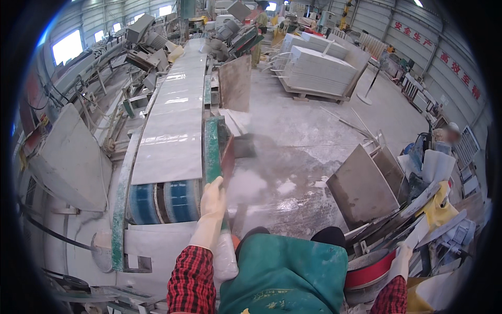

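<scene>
1. A gloved left hand (212, 205) lies at the near end of a green rail (213, 152) beside a roller line; the fingers appear to touch the metal, but whether the grip is curled around it or merely resting there cannot be told.
2. The pale slab (168, 157), glossy and wet-looking, lies ahead and to the left of that grip, just across the rail. Its near edge sits over the blue rollers (182, 201).
3. The long axis of the slab's run leads away from the wearer, leaning slightly right with distance; whether it is one piece or several end to end is unclear.
4. The left hand is much the nearer. The right hand (401, 260), also gloved, is well apart at lower right, beside a pale strip (418, 233) and a red-banded round object (372, 270). How far its grip is open, and whether it has hold of the strip, cannot be told.
5. Large red characters (414, 34) run along the far right wall, and small yellowish lettering (274, 295) marks the green apron (293, 261). No brand can be made out on the slab.
</scene>
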Demonstrator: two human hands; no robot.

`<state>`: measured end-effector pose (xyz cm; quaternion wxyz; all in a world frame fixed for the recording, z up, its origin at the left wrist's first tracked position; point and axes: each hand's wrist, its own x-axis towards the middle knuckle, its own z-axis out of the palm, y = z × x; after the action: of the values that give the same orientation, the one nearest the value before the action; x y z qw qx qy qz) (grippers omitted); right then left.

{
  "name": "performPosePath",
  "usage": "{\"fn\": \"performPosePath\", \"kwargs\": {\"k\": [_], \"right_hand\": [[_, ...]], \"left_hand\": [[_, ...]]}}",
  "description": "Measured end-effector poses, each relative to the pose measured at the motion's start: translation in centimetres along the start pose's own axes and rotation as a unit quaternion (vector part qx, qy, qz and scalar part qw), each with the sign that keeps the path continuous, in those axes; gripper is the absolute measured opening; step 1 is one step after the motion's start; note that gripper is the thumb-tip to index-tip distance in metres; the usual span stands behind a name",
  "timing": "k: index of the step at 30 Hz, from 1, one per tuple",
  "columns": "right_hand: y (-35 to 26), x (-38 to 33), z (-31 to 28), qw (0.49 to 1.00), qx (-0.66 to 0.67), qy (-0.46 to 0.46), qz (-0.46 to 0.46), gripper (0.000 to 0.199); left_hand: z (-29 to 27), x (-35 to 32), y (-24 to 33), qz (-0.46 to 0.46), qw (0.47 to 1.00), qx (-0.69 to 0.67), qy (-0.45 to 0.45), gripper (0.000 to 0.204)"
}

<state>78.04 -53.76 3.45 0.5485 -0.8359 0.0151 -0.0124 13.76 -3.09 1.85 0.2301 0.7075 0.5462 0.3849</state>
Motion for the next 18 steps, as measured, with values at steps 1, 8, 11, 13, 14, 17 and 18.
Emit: {"fn": "performPosePath", "kwargs": {"k": [1,8,11,13,14,17,18], "right_hand": [[-0.8,1.1,-0.8,0.998,0.052,-0.034,-0.014,0.085],[-13.4,-6.9,10.3,0.978,-0.024,-0.188,-0.084,0.082],[-19.9,-13.3,16.4,0.909,0.008,-0.297,-0.293,0.085],[-22.7,-16.2,21.1,0.818,-0.037,-0.351,-0.454,0.081],[-24.8,-19.5,23.5,0.772,-0.06,-0.376,-0.508,0.08],[-30.1,-28.3,28.6,0.635,-0.071,-0.478,-0.603,0.076],[-32.0,-31.6,29.2,0.584,-0.092,-0.496,-0.636,0.077]], "left_hand": [[0.0,0.2,0.4,-0.063,0.997,-0.045,-0.012,0.037],[4.0,0.7,8.6,-0.106,0.904,-0.413,-0.032,0.037],[6.2,-0.1,13.1,-0.205,0.762,-0.594,-0.153,0.056],[4.8,0.1,14.1,0.06,0.949,-0.231,-0.204,0.054],[3.8,0.2,14.6,0.185,0.959,-0.016,-0.215,0.053],[1.8,0.5,15.9,0.415,0.734,0.504,-0.189,0.05],[1.5,0.5,15.9,0.431,0.653,0.6,-0.168,0.049]]}}
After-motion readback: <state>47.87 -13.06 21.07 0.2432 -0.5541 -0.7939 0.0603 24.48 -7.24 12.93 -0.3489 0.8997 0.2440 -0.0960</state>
